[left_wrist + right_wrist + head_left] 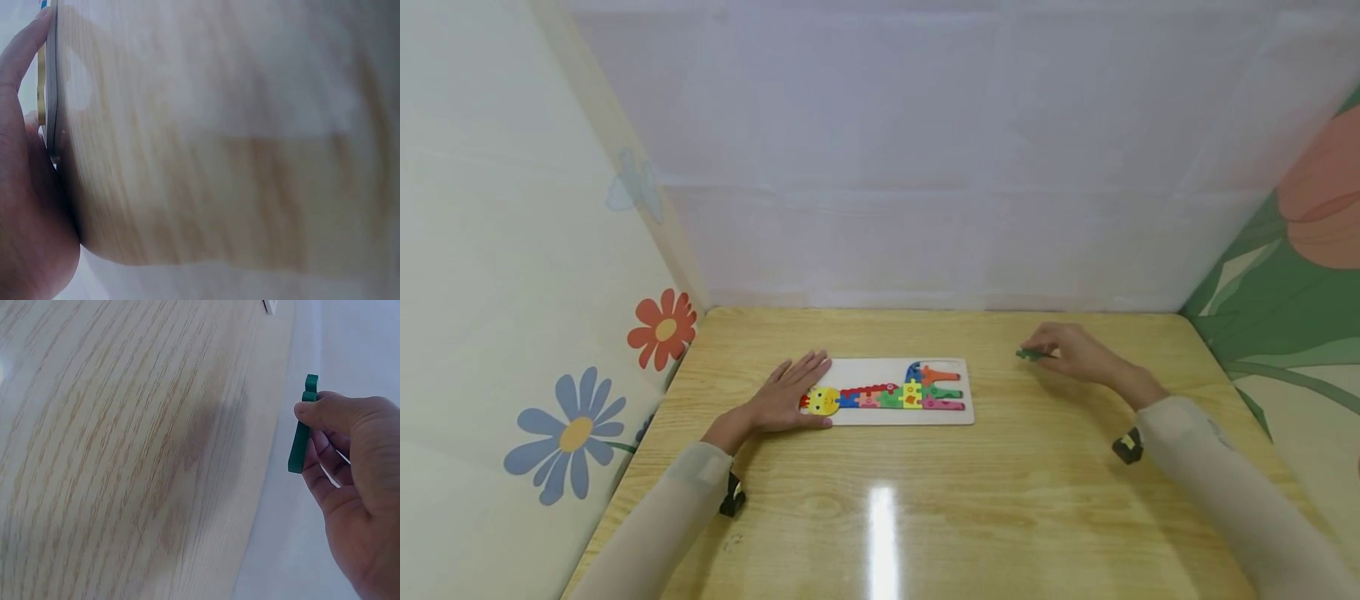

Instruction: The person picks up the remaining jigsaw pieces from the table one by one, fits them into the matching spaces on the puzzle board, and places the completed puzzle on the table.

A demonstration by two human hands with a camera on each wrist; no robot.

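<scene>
A white puzzle board [872, 367] with a colourful giraffe lies flat on the table. My left hand [786, 398] rests with fingers spread on its left end, around the yellow giraffe head [822, 401]. The left wrist view shows that hand's thumb along the board's edge [52, 81]. To the right of the board, my right hand [1078, 354] pinches a dark green puzzle piece [300, 447] between thumb and fingers, above the table. Blue, orange, green, yellow and pink pieces fill the giraffe's body and legs. A pale outline shows at the board's top right corner.
The light wooden table [820, 517] reaches back to a white cloth wall [925, 167]. A flower-printed panel [572, 433] stands at the left, and another printed panel [1300, 317] at the right. Each wrist carries a small dark camera.
</scene>
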